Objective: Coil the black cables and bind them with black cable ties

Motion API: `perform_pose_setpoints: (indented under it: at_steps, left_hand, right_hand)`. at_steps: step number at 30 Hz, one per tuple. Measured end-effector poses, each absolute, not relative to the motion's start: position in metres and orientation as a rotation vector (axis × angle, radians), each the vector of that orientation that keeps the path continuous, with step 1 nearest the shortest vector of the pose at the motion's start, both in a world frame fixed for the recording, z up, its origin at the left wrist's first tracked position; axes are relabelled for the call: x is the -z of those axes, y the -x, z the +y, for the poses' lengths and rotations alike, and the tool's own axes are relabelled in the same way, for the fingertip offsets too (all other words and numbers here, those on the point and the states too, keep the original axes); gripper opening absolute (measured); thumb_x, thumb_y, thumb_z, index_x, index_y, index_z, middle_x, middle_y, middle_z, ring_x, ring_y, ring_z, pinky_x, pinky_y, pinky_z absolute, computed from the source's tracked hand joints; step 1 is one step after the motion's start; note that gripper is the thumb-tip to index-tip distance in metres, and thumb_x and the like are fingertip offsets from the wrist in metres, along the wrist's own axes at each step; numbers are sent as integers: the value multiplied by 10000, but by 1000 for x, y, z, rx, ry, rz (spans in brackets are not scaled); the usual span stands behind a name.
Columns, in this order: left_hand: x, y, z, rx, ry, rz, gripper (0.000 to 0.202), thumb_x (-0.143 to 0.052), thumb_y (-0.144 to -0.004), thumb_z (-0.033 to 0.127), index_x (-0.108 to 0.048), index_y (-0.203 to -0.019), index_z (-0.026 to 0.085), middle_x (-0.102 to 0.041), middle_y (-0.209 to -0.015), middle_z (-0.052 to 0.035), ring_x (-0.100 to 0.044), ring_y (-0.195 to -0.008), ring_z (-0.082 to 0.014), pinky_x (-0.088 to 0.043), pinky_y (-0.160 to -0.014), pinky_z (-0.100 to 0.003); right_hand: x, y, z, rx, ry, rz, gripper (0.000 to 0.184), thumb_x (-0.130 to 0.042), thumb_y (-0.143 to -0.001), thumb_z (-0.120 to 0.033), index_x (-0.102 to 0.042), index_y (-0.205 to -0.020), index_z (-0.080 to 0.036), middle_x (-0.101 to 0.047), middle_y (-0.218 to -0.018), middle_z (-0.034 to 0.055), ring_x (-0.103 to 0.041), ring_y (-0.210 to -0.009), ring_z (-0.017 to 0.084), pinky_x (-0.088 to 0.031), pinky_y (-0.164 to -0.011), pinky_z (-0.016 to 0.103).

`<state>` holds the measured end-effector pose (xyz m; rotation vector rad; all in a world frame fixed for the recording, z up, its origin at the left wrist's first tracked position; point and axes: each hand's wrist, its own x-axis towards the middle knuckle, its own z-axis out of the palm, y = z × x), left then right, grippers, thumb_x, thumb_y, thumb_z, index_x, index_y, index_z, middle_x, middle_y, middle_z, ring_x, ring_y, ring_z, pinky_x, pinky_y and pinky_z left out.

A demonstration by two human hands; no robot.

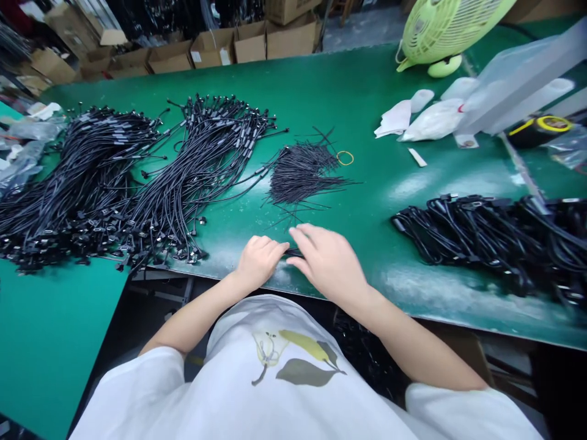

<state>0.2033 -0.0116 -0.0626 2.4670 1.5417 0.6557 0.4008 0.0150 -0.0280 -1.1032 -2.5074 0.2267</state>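
Close to the front edge of the table, my left hand [259, 261] is closed around a short stretch of black cable [292, 252], most of which is hidden by the hands. My right hand [331, 264] is beside it, slightly blurred, with thumb and fingers apart around the cable's right end. Just beyond my hands lies a loose pile of thin black ties [300, 174]. To the left, black cables with small connectors are heaped in a near bunch [188, 165] and a farther-left bunch [92, 165].
Folded black cables [477, 235] lie in a row at right. A yellow rubber band [345, 158] is by the ties. Behind are a green fan [449, 30], white wrapping [431, 119] and a black-yellow tape measure [541, 129]. Cardboard boxes [213, 47] stand past the green table [358, 79].
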Motion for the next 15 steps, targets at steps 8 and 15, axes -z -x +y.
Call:
perform_pose_setpoints:
  at_steps: [8,15]
  left_hand:
    - [77,-196,2,-758,-2677,1449,339,-425,-980,242,-552,-1287,178,-711,-980,-93,-625,-903,-199,-380,-914,-351]
    - [67,-193,12,-1028,-2410,1547,407,-569,-918,357,-536,-1292,199,-558,-1343,-156,-466,-1302,-273,-320,-1095,-455]
  right_hand:
    - [48,-393,27,-472,1182,-2772,251,-454,-990,-279,-606,-1130,-136,-675,-970,105,-633,-896,235,-435,-794,347]
    - [60,-394,28,-488,1146,-2571,435,-459,-992,-320,-419,-1361,-93,-645,-1102,138,-624,-922,232,-455,-748,328]
